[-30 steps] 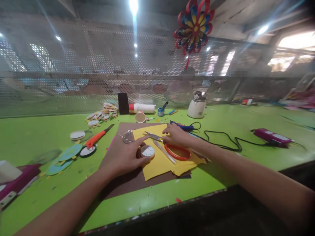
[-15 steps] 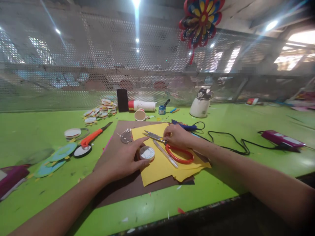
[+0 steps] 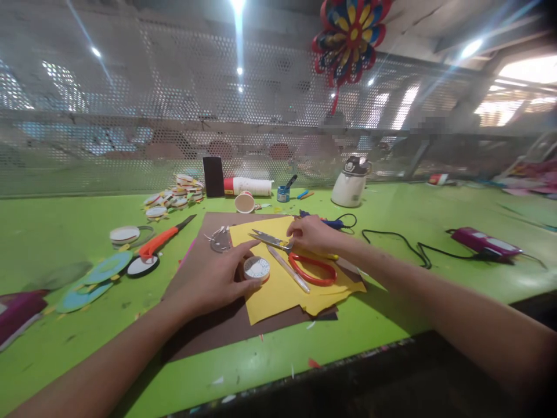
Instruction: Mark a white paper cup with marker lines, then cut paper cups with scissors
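My left hand [image 3: 217, 274] has its thumb and index finger around a small white cup base [image 3: 257, 267], which stands on a yellow paper sheet [image 3: 261, 302]. Over the upper right of that sheet, my right hand [image 3: 312, 233] is closed in a pinch beside the scissors [image 3: 274, 240]. A tiny yellow bit shows by its fingertips, too small to name. The scissors lie with red handles toward me and blades pointing left. A pen [image 3: 288, 269] rests alongside them on the yellow sheet. Brown card [image 3: 204, 331] lies beneath.
An orange-handled knife [image 3: 163, 240], blue-green discs [image 3: 107, 267] and stacked white rings [image 3: 187, 188] are on the left. Behind stand a dark phone-like slab [image 3: 213, 177], paper cups [image 3: 250, 187], a blue jar [image 3: 283, 194] and a white jug [image 3: 349, 183]. A cable runs to a purple box [image 3: 486, 242].
The whole view has shifted slightly. My right hand remains pinched by the scissors, raised a little off them. My left hand keeps the cup base in the same place.
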Demonstrator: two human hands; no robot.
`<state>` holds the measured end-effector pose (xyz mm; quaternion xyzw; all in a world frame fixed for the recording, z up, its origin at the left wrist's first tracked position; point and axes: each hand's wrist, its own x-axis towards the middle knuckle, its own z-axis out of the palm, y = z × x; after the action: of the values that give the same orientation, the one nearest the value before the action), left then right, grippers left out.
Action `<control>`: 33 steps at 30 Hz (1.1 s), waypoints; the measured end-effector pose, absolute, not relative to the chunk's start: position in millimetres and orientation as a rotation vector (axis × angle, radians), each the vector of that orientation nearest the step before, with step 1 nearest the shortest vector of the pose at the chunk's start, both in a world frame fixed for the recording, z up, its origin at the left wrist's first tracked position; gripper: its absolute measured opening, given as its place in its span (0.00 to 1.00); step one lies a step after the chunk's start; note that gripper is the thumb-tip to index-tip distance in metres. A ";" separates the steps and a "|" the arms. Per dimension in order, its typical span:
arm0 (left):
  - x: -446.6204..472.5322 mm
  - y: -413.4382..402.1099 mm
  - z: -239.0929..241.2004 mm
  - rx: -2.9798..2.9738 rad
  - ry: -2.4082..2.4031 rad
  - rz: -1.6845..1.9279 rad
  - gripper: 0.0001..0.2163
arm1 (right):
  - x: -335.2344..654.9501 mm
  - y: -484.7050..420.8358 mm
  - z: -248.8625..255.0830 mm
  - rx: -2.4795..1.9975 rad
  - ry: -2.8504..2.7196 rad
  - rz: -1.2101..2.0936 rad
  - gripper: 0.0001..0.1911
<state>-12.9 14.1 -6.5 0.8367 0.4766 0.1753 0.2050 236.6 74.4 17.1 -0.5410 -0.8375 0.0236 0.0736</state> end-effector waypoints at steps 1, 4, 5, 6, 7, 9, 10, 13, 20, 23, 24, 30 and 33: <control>-12.5 14.1 -6.4 2.330 1.327 0.488 0.32 | 233.9 73.2 16.4 -1.636 -2.543 0.082 0.07; -11.5 13.8 -5.6 2.320 1.328 0.478 0.32 | 224.9 70.1 17.1 -1.672 -2.613 0.090 0.10; -11.5 13.7 -5.3 2.321 1.327 0.476 0.32 | 222.5 69.7 18.2 -1.687 -2.630 0.087 0.10; -11.5 13.6 -5.1 2.324 1.327 0.477 0.32 | 220.5 69.7 19.6 -1.700 -2.645 0.084 0.11; -11.7 13.5 -5.0 2.328 1.329 0.480 0.32 | 219.1 70.2 21.1 -1.711 -2.661 0.084 0.11; -12.1 13.5 -5.0 2.334 1.328 0.491 0.32 | 217.2 72.0 23.8 -1.736 -2.689 0.086 0.11; -12.4 13.7 -5.1 2.335 1.329 0.492 0.32 | 216.6 73.1 24.8 -1.749 -2.700 0.088 0.11; -12.9 14.4 -6.0 2.343 1.329 0.488 0.31 | 215.5 76.3 25.8 -1.780 -2.718 0.092 0.11; -13.6 14.8 -6.8 2.383 1.314 0.493 0.30 | 216.4 77.5 19.5 -1.793 -2.688 0.075 0.13; -13.0 14.4 -7.3 2.398 1.317 0.488 0.29 | 217.5 76.0 19.1 -1.768 -2.644 0.072 0.12; -12.9 14.4 -7.7 2.402 1.317 0.484 0.29 | 218.3 74.9 21.0 -1.758 -2.621 0.073 0.10; -15.0 17.0 -12.0 2.404 1.292 0.498 0.30 | 243.0 45.9 59.9 -1.694 -2.443 0.158 0.10; -16.4 18.7 -14.3 2.411 1.290 0.503 0.31 | 276.7 8.8 82.8 -1.669 -2.422 0.253 0.09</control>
<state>-16.4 18.7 -14.3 0.8531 0.4565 0.1781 0.1793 276.7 8.8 82.8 -0.5629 -0.8167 0.0852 0.0944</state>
